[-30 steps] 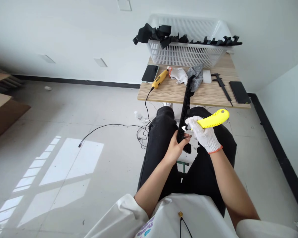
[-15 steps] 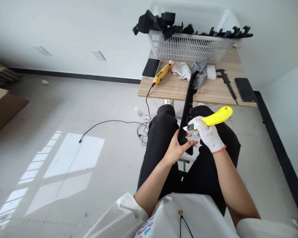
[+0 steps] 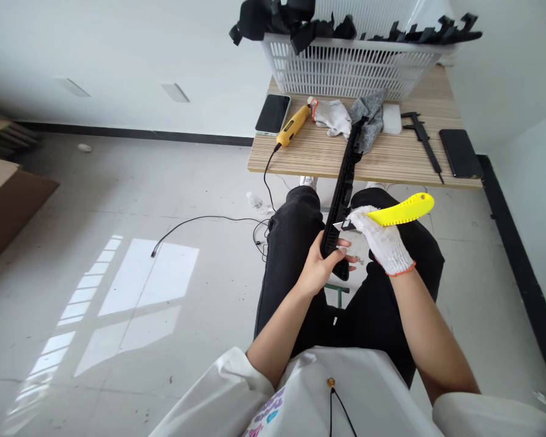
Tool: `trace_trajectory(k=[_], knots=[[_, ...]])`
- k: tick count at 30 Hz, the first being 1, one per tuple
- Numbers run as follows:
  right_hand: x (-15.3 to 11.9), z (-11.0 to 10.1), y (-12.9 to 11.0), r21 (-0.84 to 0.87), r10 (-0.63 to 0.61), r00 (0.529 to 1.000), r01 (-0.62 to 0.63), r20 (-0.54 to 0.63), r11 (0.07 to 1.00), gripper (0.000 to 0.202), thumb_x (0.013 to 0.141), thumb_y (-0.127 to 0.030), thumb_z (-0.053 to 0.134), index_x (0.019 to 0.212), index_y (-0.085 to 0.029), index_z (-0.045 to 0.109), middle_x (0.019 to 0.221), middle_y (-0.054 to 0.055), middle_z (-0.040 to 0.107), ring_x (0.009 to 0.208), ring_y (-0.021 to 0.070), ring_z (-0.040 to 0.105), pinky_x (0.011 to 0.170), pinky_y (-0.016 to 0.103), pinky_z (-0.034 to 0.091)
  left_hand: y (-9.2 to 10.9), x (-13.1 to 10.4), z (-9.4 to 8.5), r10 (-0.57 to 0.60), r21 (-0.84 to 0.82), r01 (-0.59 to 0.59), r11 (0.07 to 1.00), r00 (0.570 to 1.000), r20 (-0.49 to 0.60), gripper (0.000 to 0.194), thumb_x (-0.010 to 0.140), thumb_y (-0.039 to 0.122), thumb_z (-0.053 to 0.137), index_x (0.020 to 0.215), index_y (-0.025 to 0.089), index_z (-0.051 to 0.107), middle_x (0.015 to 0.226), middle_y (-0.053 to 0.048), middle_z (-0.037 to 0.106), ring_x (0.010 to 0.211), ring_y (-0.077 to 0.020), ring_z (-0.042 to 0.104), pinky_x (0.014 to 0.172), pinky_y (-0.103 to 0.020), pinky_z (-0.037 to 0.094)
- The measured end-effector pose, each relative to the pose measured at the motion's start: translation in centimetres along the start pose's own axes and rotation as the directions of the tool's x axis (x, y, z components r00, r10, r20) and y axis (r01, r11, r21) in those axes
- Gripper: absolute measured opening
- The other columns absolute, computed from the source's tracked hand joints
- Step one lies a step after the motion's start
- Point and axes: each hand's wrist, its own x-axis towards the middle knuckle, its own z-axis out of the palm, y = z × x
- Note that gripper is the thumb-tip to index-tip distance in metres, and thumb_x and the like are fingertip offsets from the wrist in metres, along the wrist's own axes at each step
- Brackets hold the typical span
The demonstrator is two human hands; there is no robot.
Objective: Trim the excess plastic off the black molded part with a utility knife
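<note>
I sit with a long black plastic strip (image 3: 344,182) running from my lap up onto the wooden table (image 3: 391,164). My bare left hand (image 3: 322,265) grips the strip's near end above my thighs. In a white knit glove, my right hand (image 3: 382,240) is closed around a yellow utility knife (image 3: 403,210). The knife's short blade touches the strip's right edge just above my left fingers.
On the table stand a white basket (image 3: 350,67) of black plastic parts, two phones (image 3: 273,113) (image 3: 460,153), a yellow corded tool (image 3: 292,125), a spare white glove (image 3: 334,116), a grey cloth (image 3: 367,121) and a black caliper (image 3: 425,139). A cable (image 3: 200,221) trails over the floor. A cardboard box (image 3: 9,206) sits far left.
The view has dipped, so the table and basket sit higher in frame. My left hand has closed more firmly on the strip. The knife blade stays at the same spot on the strip's edge.
</note>
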Motion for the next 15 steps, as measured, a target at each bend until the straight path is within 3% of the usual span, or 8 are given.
trace_trajectory(k=[7,15], knots=[[0.4,0.4,-1.5,-0.029,0.032,0.999,-0.032,0.027,0.999,0.021,0.078,-0.043,0.076,0.076,-0.025,0.065,0.079,0.001,0.071,0.078,0.0196,0.069,0.077,0.034,0.058,0.2,0.9,-0.1,0.019,0.049,-0.02,0.999,1.0,0.018,0.047,0.076,0.046,0.085,0.098,0.019,0.053,0.104,-0.003,0.065,0.071,-0.0171,0.074,0.064,-0.035,0.066],[1.1,1.3,-0.9,0.072,0.071,0.993,-0.065,-0.092,0.995,0.025,0.072,-0.043,0.081,0.077,-0.024,0.065,0.077,0.001,0.071,0.076,0.022,0.071,0.077,0.039,0.062,0.0,2.2,-0.4,0.024,0.073,-0.026,0.997,0.999,0.027,0.049,0.077,0.046,0.084,0.1,0.02,0.051,0.104,-0.002,0.064,0.067,-0.0147,0.072,0.063,-0.034,0.066]])
